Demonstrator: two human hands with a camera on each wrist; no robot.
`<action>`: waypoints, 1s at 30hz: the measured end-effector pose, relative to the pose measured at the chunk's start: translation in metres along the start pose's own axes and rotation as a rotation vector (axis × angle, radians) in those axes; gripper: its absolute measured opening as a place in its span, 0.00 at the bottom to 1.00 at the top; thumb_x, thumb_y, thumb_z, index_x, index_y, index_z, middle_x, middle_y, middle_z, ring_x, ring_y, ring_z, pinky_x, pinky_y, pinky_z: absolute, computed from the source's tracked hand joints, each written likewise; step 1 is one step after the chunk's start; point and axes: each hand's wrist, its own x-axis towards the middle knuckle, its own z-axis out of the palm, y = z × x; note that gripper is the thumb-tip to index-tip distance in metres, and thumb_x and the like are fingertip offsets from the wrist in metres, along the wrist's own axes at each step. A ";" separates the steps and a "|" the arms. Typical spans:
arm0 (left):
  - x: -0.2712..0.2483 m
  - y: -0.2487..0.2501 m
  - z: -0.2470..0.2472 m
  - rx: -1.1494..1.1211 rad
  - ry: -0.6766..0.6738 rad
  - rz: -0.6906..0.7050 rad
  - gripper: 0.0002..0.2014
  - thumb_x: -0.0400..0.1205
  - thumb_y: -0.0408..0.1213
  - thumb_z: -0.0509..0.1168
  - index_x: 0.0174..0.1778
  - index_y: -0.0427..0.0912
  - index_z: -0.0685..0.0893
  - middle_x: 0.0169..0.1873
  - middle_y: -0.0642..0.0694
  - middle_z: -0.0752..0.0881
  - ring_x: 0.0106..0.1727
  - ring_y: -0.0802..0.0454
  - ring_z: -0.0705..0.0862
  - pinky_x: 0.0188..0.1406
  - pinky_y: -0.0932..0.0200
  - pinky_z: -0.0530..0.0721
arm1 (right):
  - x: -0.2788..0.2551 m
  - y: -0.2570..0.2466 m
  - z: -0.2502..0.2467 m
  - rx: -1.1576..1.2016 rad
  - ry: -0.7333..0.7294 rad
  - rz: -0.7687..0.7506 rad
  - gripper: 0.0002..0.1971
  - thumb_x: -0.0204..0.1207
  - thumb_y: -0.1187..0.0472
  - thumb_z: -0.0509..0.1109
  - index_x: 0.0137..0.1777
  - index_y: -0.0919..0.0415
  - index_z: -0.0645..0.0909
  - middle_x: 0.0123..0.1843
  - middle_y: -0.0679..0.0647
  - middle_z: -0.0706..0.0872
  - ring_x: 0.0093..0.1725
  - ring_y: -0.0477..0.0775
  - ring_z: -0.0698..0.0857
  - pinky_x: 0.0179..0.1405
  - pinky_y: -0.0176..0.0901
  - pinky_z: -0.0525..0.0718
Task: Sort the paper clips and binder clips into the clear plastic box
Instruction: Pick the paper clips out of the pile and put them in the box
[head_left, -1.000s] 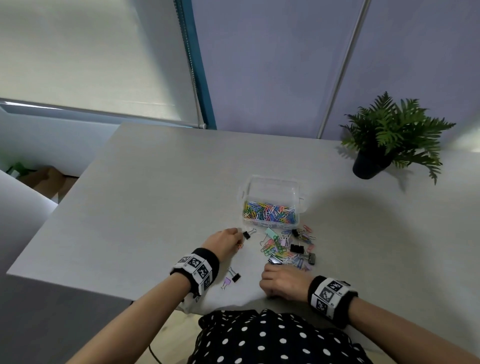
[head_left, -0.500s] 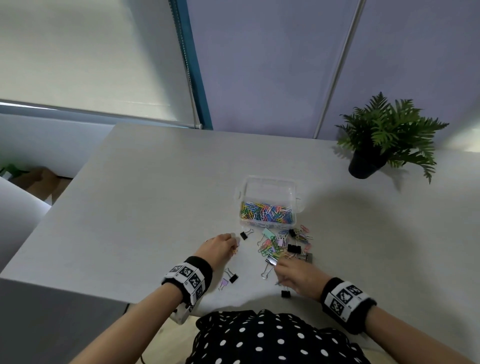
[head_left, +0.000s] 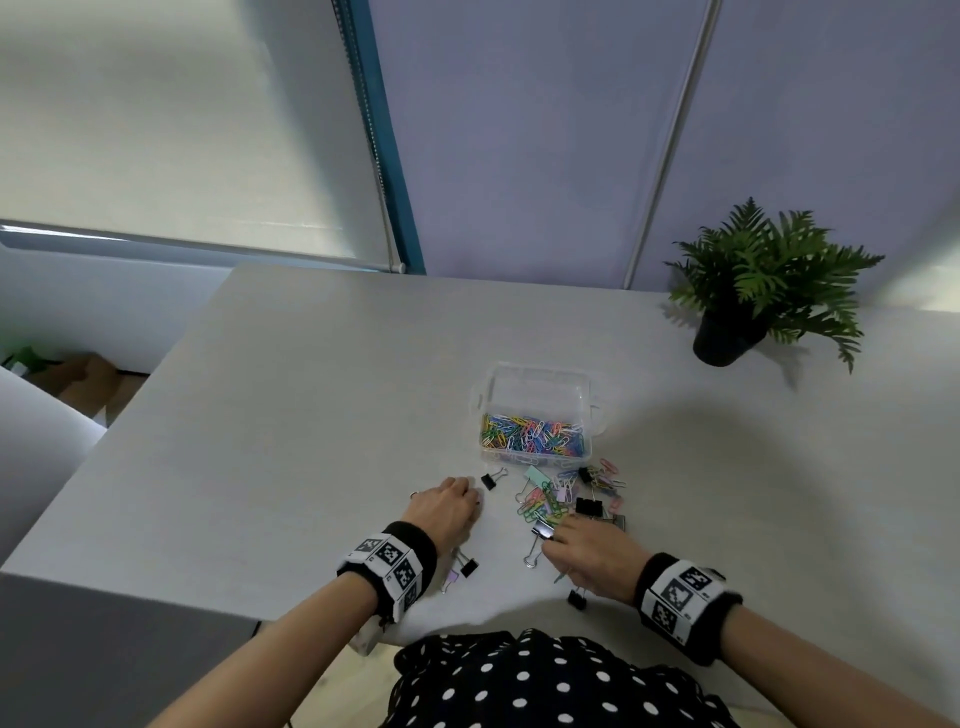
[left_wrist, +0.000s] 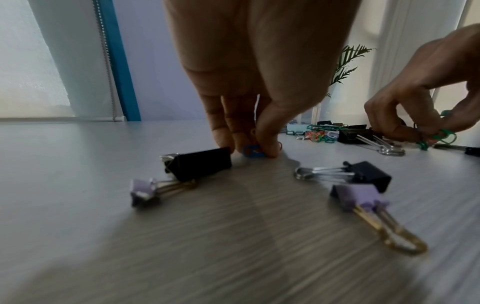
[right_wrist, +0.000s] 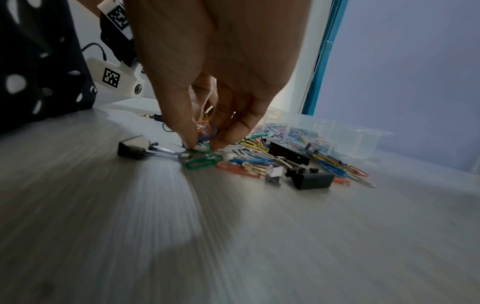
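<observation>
The clear plastic box (head_left: 540, 370) stands mid-table with coloured paper clips (head_left: 532, 439) piled in its near half. In front of it lies a loose pile of paper clips and binder clips (head_left: 569, 493). My left hand (left_wrist: 249, 148) is left of the pile and pinches a blue paper clip (left_wrist: 251, 151) against the table, beside a black binder clip (left_wrist: 200, 164). My right hand (right_wrist: 202, 144) is at the pile's near edge. It holds several coloured paper clips (right_wrist: 206, 129) and pinches at a green one. In the head view both hands' fingertips are hidden.
Purple binder clips (left_wrist: 361, 200) and a black one (left_wrist: 363, 174) lie under my left wrist. Another black binder clip (head_left: 576, 597) sits near the table's front edge by my right wrist. A potted fern (head_left: 753, 291) stands at the back right.
My right hand has moved forward from near the table's front edge to the pile, and a black binder clip now shows behind it. My left hand has stayed almost in place.
</observation>
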 end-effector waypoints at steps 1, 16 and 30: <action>0.000 0.002 -0.002 0.011 -0.009 0.002 0.14 0.83 0.36 0.53 0.62 0.36 0.73 0.60 0.40 0.77 0.63 0.41 0.76 0.53 0.43 0.84 | 0.000 -0.002 0.001 -0.009 0.017 0.006 0.10 0.59 0.70 0.50 0.31 0.56 0.69 0.27 0.49 0.77 0.26 0.47 0.75 0.21 0.35 0.75; 0.078 0.042 -0.098 -0.661 0.124 -0.071 0.08 0.82 0.25 0.55 0.46 0.35 0.80 0.38 0.40 0.87 0.40 0.45 0.86 0.41 0.63 0.86 | 0.051 0.059 -0.083 0.760 0.462 0.707 0.11 0.66 0.74 0.71 0.33 0.58 0.76 0.33 0.56 0.84 0.30 0.49 0.83 0.34 0.30 0.81; 0.009 -0.005 -0.055 -0.411 0.065 -0.139 0.12 0.79 0.25 0.57 0.48 0.39 0.84 0.48 0.41 0.88 0.49 0.44 0.86 0.56 0.54 0.83 | -0.012 0.026 -0.043 0.348 0.105 0.549 0.06 0.78 0.61 0.63 0.52 0.60 0.79 0.54 0.54 0.82 0.49 0.54 0.81 0.49 0.46 0.82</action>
